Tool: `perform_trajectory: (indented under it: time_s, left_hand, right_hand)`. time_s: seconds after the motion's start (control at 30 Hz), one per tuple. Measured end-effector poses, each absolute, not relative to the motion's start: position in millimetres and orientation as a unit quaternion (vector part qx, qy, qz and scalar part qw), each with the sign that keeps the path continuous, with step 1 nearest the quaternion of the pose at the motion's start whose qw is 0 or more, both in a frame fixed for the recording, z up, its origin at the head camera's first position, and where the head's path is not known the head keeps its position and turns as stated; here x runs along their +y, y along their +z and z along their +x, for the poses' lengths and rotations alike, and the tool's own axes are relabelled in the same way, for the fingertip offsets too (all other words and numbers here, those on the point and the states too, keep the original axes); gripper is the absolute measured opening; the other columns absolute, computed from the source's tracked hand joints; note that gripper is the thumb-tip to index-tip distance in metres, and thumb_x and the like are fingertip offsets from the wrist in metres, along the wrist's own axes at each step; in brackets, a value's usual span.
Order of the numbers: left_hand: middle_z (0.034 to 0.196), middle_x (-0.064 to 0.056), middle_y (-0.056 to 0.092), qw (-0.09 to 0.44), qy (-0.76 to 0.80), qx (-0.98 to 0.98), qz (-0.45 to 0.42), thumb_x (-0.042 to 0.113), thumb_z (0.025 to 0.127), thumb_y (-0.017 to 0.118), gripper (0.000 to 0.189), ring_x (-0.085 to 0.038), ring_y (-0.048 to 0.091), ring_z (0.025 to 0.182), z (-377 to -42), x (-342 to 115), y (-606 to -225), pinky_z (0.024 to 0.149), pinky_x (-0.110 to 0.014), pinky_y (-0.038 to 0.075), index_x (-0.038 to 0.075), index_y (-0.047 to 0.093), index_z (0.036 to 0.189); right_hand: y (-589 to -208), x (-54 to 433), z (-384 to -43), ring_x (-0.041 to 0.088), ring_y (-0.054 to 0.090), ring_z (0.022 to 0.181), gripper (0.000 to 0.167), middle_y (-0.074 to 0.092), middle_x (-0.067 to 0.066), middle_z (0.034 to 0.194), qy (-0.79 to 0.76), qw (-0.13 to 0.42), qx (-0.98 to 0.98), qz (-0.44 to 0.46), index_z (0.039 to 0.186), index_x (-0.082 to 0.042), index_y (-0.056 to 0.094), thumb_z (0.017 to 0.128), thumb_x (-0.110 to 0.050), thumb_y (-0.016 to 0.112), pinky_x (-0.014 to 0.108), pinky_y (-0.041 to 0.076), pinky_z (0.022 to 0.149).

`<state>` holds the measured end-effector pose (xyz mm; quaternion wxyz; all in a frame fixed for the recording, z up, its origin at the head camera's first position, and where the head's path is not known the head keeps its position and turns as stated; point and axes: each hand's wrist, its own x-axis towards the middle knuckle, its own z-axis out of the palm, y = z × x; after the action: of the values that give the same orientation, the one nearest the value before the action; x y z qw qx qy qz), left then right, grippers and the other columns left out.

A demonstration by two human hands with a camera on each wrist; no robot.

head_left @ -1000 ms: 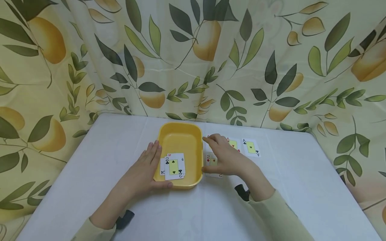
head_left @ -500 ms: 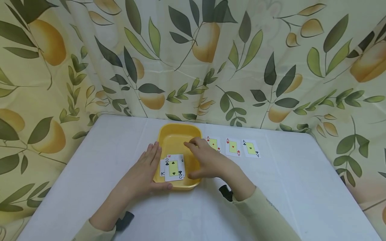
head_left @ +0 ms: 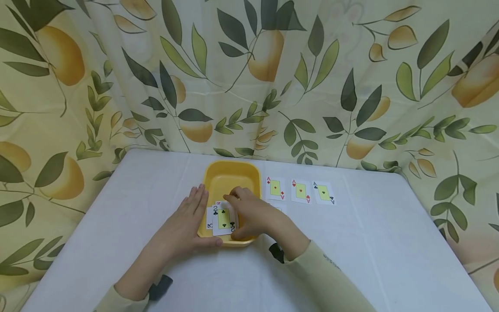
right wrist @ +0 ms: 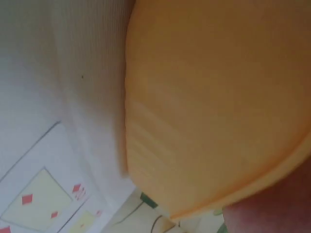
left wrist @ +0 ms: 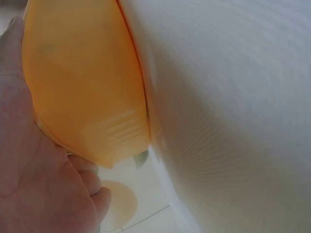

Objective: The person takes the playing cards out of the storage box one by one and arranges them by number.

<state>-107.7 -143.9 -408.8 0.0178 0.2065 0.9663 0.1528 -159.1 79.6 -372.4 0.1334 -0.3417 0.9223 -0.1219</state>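
Observation:
A yellow plastic tray stands on the white-covered table. Along its left side lie the straight fingers of my left hand, the thumb at the near rim. My right hand reaches over the right rim into the tray, index finger and thumb spread apart at the right part of a two of clubs card. That card lies face up on other cards, one of which shows at its left. Both wrist views mostly show the tray's outer wall.
Right of the tray, an ace of diamonds, an ace of hearts and an ace of clubs lie in a row. A two of diamonds lies nearer, mostly hidden by my right arm in the head view. A fruit-patterned curtain hangs behind.
My right hand has moved left from above the cards beside the tray to the two of clubs inside it, uncovering the aces. The left hand and the tray have stayed in place.

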Motion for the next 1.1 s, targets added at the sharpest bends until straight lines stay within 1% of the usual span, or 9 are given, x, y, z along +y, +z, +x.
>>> perform_trajectory:
  time_s: [0.13,0.27,0.4,0.5,0.67,0.9,1.1]
  left_hand:
    - [0.168,-0.010,-0.004,0.017,0.150,0.966,0.209,0.090,0.074,0.048,0.128,-0.027,-0.003,0.155,-107.4,-144.8,-408.0,0.125,-0.046,0.016,0.005,0.007,0.160]
    - [0.168,-0.010,-0.003,0.014,0.151,0.966,0.211,0.089,0.075,0.049,0.127,-0.028,-0.002,0.155,-107.0,-145.2,-407.4,0.124,-0.047,0.017,0.004,0.008,0.160]
    - [0.168,-0.012,0.000,0.003,0.154,0.965,0.214,0.088,0.075,0.052,0.128,-0.030,0.002,0.155,-107.4,-145.5,-408.1,0.124,-0.049,0.019,0.002,0.010,0.159]
    - [0.168,-0.012,-0.001,0.006,0.155,0.965,0.213,0.089,0.074,0.051,0.128,-0.030,0.001,0.155,-108.0,-145.3,-409.0,0.124,-0.049,0.019,0.002,0.010,0.159]
    - [0.168,-0.009,-0.004,0.016,0.153,0.965,0.211,0.091,0.074,0.048,0.128,-0.028,-0.002,0.155,-109.1,-144.8,-410.5,0.124,-0.047,0.017,0.005,0.006,0.160]
    - [0.168,-0.009,-0.005,0.018,0.155,0.966,0.207,0.092,0.073,0.047,0.129,-0.027,-0.003,0.155,-109.6,-144.8,-410.2,0.124,-0.046,0.017,0.005,0.006,0.160]
    - [0.168,-0.007,-0.006,0.022,0.153,0.966,0.205,0.092,0.073,0.046,0.129,-0.025,-0.005,0.155,-110.0,-144.3,-410.9,0.124,-0.046,0.016,0.006,0.006,0.160]
  right_hand:
    - [-377.0,71.0,-159.8,0.017,0.043,0.124,0.096,0.045,0.002,0.140,-0.097,0.131,0.920,-0.355,0.150,-0.011,0.045,0.069,-0.040,0.088,0.026,0.048,0.105]
    - [-379.6,64.4,-160.4,0.018,0.044,0.122,0.094,0.047,0.003,0.140,-0.065,0.124,0.917,-0.373,0.148,-0.011,0.047,0.070,-0.044,0.088,0.026,0.047,0.105]
    - [-383.2,60.1,-161.1,0.017,0.045,0.118,0.092,0.048,0.003,0.137,-0.042,0.121,0.920,-0.371,0.146,-0.012,0.049,0.070,-0.048,0.088,0.026,0.047,0.104]
    - [-386.5,58.2,-161.8,0.017,0.045,0.116,0.091,0.049,0.003,0.134,-0.030,0.123,0.924,-0.360,0.144,-0.012,0.051,0.069,-0.050,0.088,0.027,0.048,0.102]
    - [-387.7,55.8,-162.2,0.018,0.046,0.113,0.089,0.051,0.004,0.132,-0.021,0.131,0.931,-0.341,0.141,-0.014,0.055,0.067,-0.050,0.089,0.028,0.049,0.101]
    - [-386.2,53.0,-164.1,0.016,0.046,0.108,0.084,0.054,0.002,0.125,-0.029,0.125,0.933,-0.336,0.133,-0.015,0.059,0.064,-0.052,0.089,0.027,0.049,0.099]
    - [-383.9,57.1,-166.4,0.017,0.046,0.110,0.087,0.053,0.001,0.128,-0.047,0.117,0.934,-0.335,0.135,-0.015,0.057,0.063,-0.049,0.090,0.028,0.049,0.101]
